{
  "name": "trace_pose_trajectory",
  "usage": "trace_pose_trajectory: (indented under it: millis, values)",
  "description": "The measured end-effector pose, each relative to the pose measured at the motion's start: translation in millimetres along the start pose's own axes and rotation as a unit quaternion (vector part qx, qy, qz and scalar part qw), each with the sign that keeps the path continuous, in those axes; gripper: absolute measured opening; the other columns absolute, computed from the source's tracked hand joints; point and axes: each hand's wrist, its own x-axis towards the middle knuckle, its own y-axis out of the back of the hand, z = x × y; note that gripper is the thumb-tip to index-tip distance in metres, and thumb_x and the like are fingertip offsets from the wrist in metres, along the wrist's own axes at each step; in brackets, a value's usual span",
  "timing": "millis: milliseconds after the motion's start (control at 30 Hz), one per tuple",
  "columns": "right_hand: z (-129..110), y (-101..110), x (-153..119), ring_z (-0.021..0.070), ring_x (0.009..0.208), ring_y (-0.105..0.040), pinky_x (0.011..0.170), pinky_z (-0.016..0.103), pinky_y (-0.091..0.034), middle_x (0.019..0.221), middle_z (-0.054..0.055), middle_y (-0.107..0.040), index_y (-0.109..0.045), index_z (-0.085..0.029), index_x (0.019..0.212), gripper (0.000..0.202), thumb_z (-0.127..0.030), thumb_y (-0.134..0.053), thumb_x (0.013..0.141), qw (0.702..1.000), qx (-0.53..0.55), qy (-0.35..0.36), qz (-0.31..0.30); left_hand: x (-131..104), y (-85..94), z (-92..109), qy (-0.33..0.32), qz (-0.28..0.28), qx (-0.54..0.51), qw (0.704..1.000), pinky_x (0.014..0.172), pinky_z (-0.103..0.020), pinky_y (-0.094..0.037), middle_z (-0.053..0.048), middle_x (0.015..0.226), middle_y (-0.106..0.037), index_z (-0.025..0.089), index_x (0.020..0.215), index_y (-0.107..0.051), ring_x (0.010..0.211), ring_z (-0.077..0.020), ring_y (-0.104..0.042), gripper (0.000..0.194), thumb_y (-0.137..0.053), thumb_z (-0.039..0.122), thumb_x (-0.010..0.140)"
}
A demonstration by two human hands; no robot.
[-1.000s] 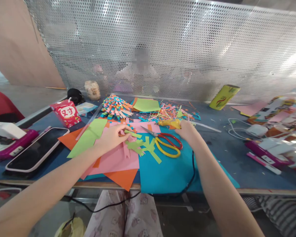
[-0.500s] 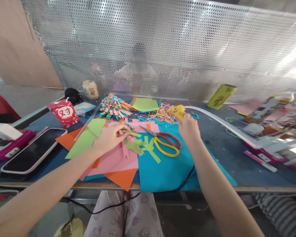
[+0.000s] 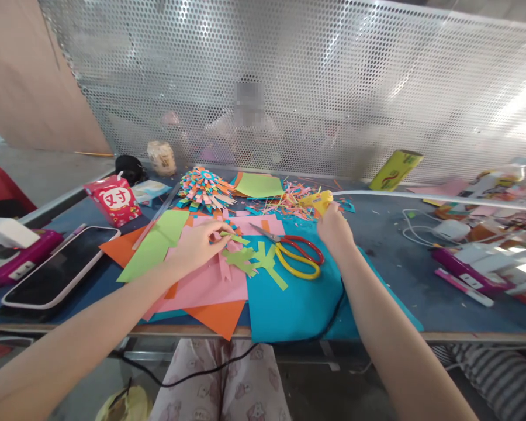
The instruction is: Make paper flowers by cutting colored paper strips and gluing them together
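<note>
My left hand (image 3: pixel 204 242) pinches a green paper strip (image 3: pixel 236 238) above pink paper (image 3: pixel 219 290). My right hand (image 3: pixel 334 227) grips a yellow glue gun (image 3: pixel 318 202), with a long white glue stick (image 3: pixel 421 197) reaching out of its back to the right. Between my hands lie scissors (image 3: pixel 298 257) with red and yellow handles, on blue paper (image 3: pixel 289 318). Cut green paper pieces (image 3: pixel 263 260) lie beside the scissors. A round fringed paper flower (image 3: pixel 205 190) in several colours sits behind my left hand. Right of it is a pile of thin paper shreds (image 3: pixel 289 200).
A phone (image 3: pixel 61 266), a red packet (image 3: pixel 113 200) and a purple power strip (image 3: pixel 26 257) are at left. At right stand a yellow-green tube (image 3: pixel 395 169) and another purple power strip (image 3: pixel 469 272). A perforated metal panel (image 3: pixel 289 70) rises behind.
The white glue stick has swung from drooping down to the right to nearly straight. My right hand and the glue gun have shifted slightly; my left hand has barely moved.
</note>
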Motion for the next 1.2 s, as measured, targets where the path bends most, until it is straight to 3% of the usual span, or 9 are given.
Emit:
trace_pose_trajectory:
  millis: [333,467,667,767,900,967,1067,1200]
  values:
    - [-1,5,-3,0.0304,0.090,-0.061,0.069,0.035,-0.043,0.107,0.022,-0.059,-0.039,-0.007,0.119,0.036,-0.020,-0.037,0.086,0.997,0.015,0.022,0.067,0,-3.2,-5,0.001,0.020,-0.061,0.998,0.069,-0.030,-0.049,-0.005,0.090,-0.065,0.018,0.088,-0.062,0.077,-0.0163,-0.060,0.017,-0.052,0.029,0.080]
    - [2,6,-4,0.0307,0.088,-0.062,0.069,0.036,-0.043,0.104,0.023,-0.061,-0.042,-0.006,0.119,0.038,-0.017,-0.040,0.084,0.999,0.017,0.008,0.051,1,-3.0,-7,0.020,0.032,-0.078,0.996,0.071,-0.030,-0.050,-0.005,0.091,-0.065,0.018,0.089,-0.062,0.079,-0.0165,-0.061,0.016,-0.054,0.029,0.079]
    - [8,7,0,0.0288,0.088,-0.061,0.071,0.035,-0.044,0.099,0.019,-0.063,-0.047,-0.009,0.115,0.037,-0.021,-0.046,0.080,0.988,0.112,0.019,0.107,0,-1.5,-4,-0.005,0.008,-0.028,1.000,0.069,-0.028,-0.049,-0.004,0.094,-0.067,0.020,0.086,-0.065,0.083,-0.0171,-0.061,0.015,-0.053,0.027,0.081]
    - [9,4,4,0.0294,0.089,-0.060,0.072,0.036,-0.044,0.098,0.018,-0.063,-0.050,-0.010,0.109,0.034,-0.024,-0.048,0.079,0.978,0.152,0.034,0.141,-2,-1.5,-4,-0.005,-0.002,0.023,1.000,0.073,-0.030,-0.050,-0.003,0.103,-0.067,0.022,0.094,-0.065,0.083,-0.0167,-0.062,0.019,-0.051,0.025,0.081]
    - [10,1,5,0.0305,0.088,-0.060,0.071,0.037,-0.044,0.096,0.019,-0.063,-0.051,-0.011,0.104,0.031,-0.026,-0.049,0.076,0.971,0.180,0.042,0.151,2,0.9,-3,-0.021,0.056,0.095,0.994,0.087,-0.036,-0.047,-0.007,0.112,-0.063,0.020,0.105,-0.062,0.099,-0.0212,-0.059,0.026,-0.053,0.027,0.081]
    - [9,1,5,0.0300,0.087,-0.060,0.070,0.036,-0.044,0.096,0.018,-0.064,-0.051,-0.013,0.101,0.029,-0.025,-0.050,0.075,0.969,0.196,0.045,0.147,12,2.1,0,-0.057,0.084,0.124,0.987,0.093,-0.038,-0.044,-0.010,0.111,-0.062,0.017,0.103,-0.061,0.107,-0.0230,-0.055,0.026,-0.055,0.029,0.081]
    - [7,0,3,0.0285,0.084,-0.061,0.067,0.034,-0.044,0.092,0.015,-0.064,-0.050,-0.016,0.096,0.023,-0.026,-0.049,0.075,0.963,0.225,0.045,0.139,40,-3.2,9,-0.109,0.082,0.164,0.977,0.096,-0.039,-0.041,-0.011,0.107,-0.062,0.014,0.103,-0.060,0.108,-0.0240,-0.054,0.029,-0.060,0.030,0.078]
    - [5,-1,2,0.0257,0.075,-0.061,0.064,0.033,-0.044,0.084,0.012,-0.063,-0.049,-0.018,0.090,0.018,-0.028,-0.050,0.075,0.958,0.259,0.029,0.117,95,-29.9,25,-0.105,0.079,0.183,0.974,0.097,-0.038,-0.040,-0.016,0.113,-0.059,0.010,0.109,-0.059,0.111,-0.0266,-0.053,0.046,-0.065,0.039,0.074]
